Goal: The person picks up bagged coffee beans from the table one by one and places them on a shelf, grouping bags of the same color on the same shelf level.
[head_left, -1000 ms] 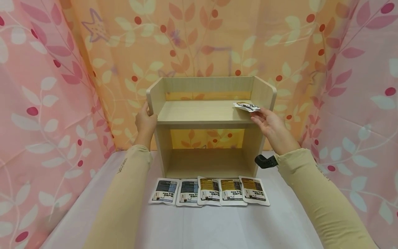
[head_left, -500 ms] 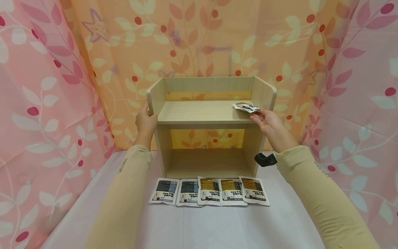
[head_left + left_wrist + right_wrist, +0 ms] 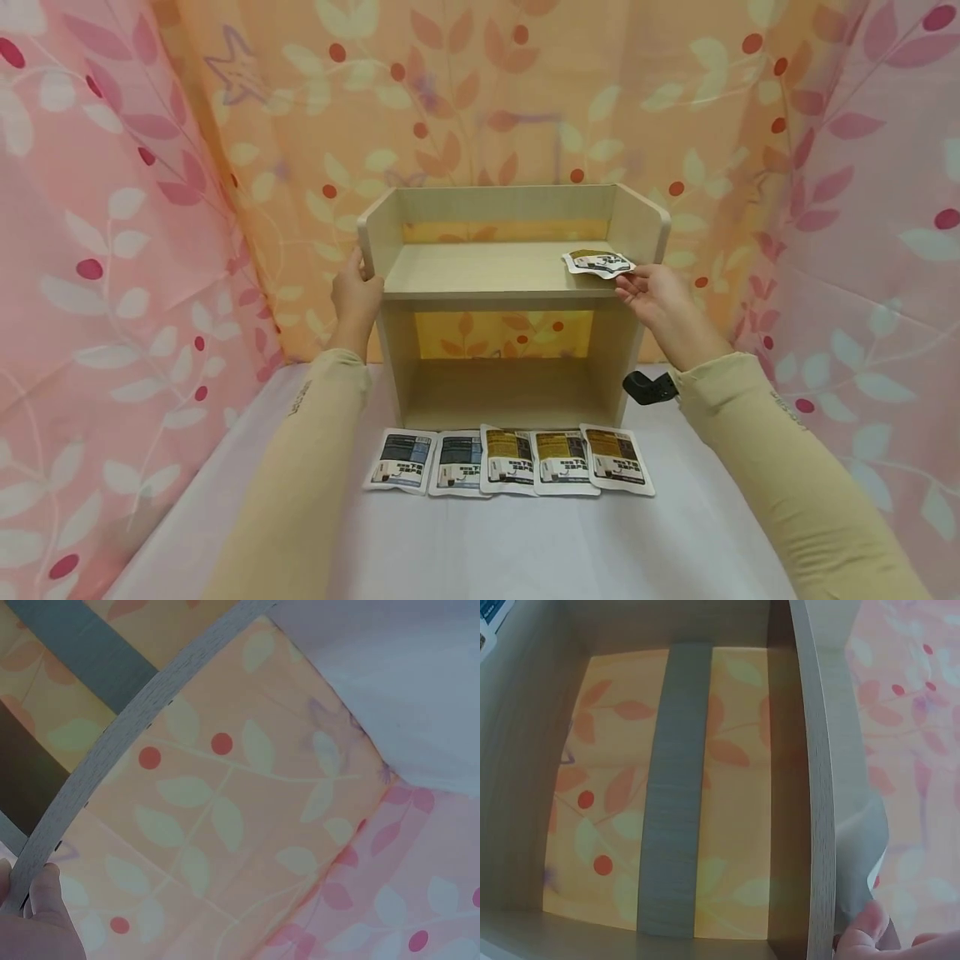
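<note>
A pale wooden two-tier shelf point(image 3: 472, 271) stands on the table. My left hand point(image 3: 357, 296) grips the edge of its left side panel; in the left wrist view the thumb and fingers point(image 3: 49, 900) lie on either side of the board. In my right hand point(image 3: 663, 304) is a flat white pouch point(image 3: 596, 264) with a gold and white label, pinched at its right edge over the upper tier's right end. The right wrist view shows the pouch's plain pale side point(image 3: 861, 847) beside the thumb. Several more pouches point(image 3: 564, 462) lie on the table before the shelf.
The pouches lie in an overlapping row close to the shelf's base, dark-blue labels point(image 3: 401, 450) at left, gold ones at right. Floral curtains point(image 3: 487, 100) enclose the back and both sides. A black strap piece point(image 3: 648, 387) hangs at my right wrist.
The held pouch and my right hand have shifted slightly, with more of the pouch's label facing me now. The left hand keeps its grip on the panel.
</note>
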`<control>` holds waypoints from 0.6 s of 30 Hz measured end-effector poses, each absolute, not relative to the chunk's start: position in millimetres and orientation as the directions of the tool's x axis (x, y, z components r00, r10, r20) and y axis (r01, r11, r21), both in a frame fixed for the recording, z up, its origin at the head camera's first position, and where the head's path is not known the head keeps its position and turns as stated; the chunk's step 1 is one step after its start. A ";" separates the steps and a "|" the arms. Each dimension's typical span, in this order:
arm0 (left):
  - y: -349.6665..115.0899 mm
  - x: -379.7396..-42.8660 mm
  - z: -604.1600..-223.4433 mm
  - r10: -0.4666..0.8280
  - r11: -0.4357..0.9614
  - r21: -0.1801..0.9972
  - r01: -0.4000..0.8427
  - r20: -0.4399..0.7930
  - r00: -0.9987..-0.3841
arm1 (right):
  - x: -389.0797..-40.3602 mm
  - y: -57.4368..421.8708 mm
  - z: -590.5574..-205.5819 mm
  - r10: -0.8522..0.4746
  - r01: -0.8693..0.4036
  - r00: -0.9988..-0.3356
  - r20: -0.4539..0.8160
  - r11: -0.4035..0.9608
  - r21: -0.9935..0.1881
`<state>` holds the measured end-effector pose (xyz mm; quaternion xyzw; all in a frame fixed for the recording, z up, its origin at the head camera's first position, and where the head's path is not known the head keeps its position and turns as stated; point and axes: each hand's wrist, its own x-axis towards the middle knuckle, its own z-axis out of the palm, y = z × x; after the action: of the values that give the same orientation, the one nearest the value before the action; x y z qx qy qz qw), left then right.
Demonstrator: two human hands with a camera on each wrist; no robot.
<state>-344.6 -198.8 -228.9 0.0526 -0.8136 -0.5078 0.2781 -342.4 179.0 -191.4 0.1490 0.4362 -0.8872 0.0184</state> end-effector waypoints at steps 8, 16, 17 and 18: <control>-198.1 -347.2 -229.8 -0.379 0.490 0.849 0.200 0.414 -0.828 | -331.2 190.3 -198.1 0.015 0.182 -0.966 -0.259 -0.670 -0.720; -197.7 -345.6 -229.1 -0.385 0.479 0.857 0.192 0.401 -0.831 | -323.7 205.8 -211.2 -0.053 0.183 -0.976 -0.210 -0.721 -0.668; -198.0 -345.5 -229.2 -0.387 0.479 0.857 0.190 0.400 -0.831 | -322.5 207.6 -213.6 -0.054 0.183 -0.976 -0.211 -0.729 -0.659; -198.0 -345.1 -229.1 -0.388 0.480 0.857 0.188 0.400 -0.830 | -321.3 209.4 -216.1 -0.053 0.183 -0.975 -0.214 -0.737 -0.651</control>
<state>-345.1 -198.0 -229.1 0.0617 -0.8119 -0.5060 0.2846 -321.3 209.4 -216.1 0.0911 0.3570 -0.9275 0.0636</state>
